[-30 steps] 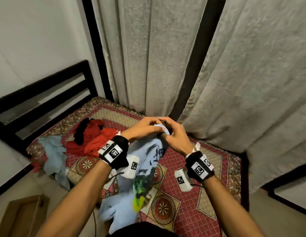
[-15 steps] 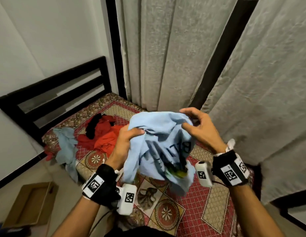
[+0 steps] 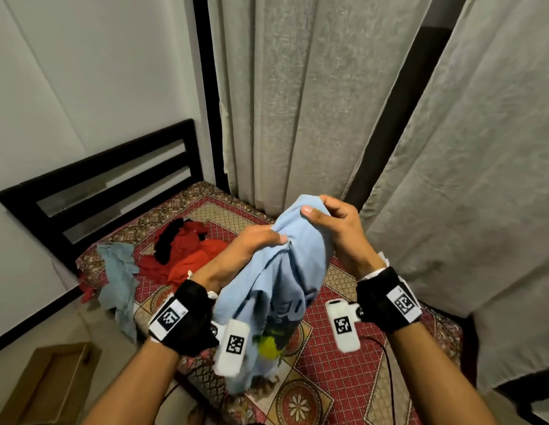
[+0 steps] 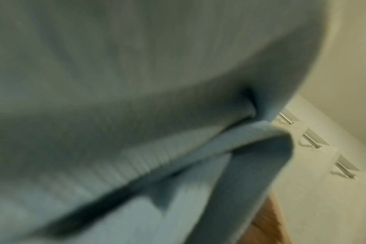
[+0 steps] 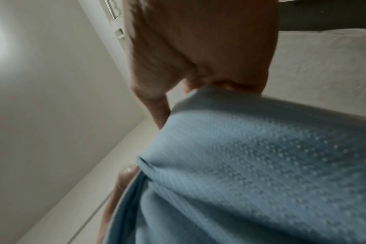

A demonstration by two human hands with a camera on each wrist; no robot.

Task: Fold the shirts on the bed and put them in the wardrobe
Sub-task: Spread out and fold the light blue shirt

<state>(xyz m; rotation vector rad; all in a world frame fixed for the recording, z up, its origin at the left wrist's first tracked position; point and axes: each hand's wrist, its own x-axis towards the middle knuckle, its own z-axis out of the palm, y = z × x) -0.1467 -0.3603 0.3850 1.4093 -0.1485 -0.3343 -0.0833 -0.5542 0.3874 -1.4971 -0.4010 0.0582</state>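
Note:
I hold a light blue shirt (image 3: 285, 277) with a dark and yellow print up over the bed (image 3: 343, 372). My left hand (image 3: 261, 240) grips a bunch of its cloth on the left. My right hand (image 3: 325, 216) pinches its top edge, thumb on the near side. The shirt hangs crumpled between my wrists. In the left wrist view the blue shirt (image 4: 136, 99) fills the frame and hides the hand. In the right wrist view my right hand (image 5: 198, 79) clasps the blue shirt (image 5: 251, 173). A red shirt (image 3: 190, 253) and a grey-blue shirt (image 3: 118, 277) lie crumpled near the headboard.
A black headboard (image 3: 107, 185) stands at the left against a white wall. Grey curtains (image 3: 328, 102) hang behind the bed. A cardboard box (image 3: 49, 384) sits on the floor at the lower left. A black garment (image 3: 169, 237) lies on the red shirt.
Both hands went from a joined grip at the collar to holding the shirt apart, then closed in again and lifted it; the shirt is bunched higher above the bed.

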